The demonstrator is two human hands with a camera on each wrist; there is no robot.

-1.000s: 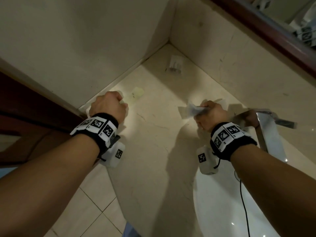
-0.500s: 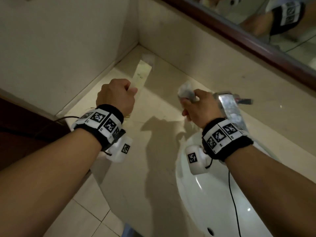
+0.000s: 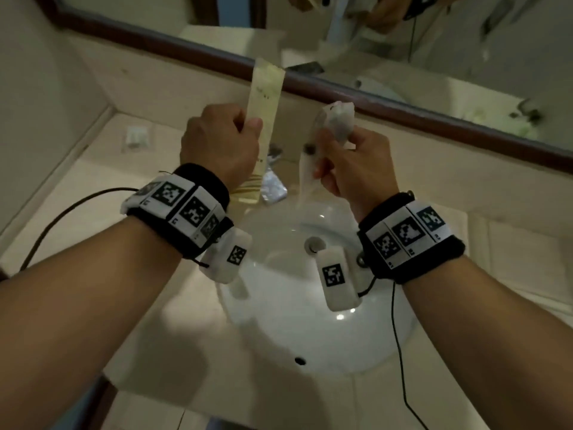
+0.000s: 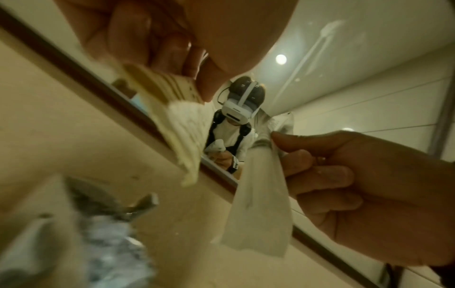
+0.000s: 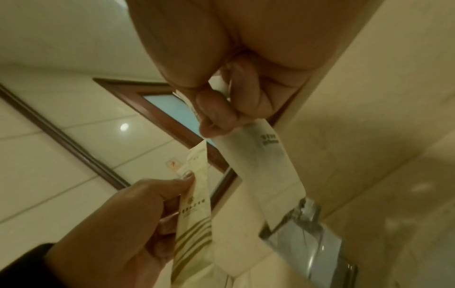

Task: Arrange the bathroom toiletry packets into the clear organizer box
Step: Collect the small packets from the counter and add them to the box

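Left hand point(image 3: 221, 147) fisted round long striped packet point(image 3: 265, 100); right hand point(image 3: 356, 169) pinching crumpled white packet point(image 3: 338, 122). Both over washbasin point(image 3: 310, 321). Risk: loose pinch drops packet into basin; organizer box unseen.

From the head we look down at the sink point(image 3: 310, 321); both wrist cameras look up, close, sharing the mirror frame point(image 4: 138, 109).
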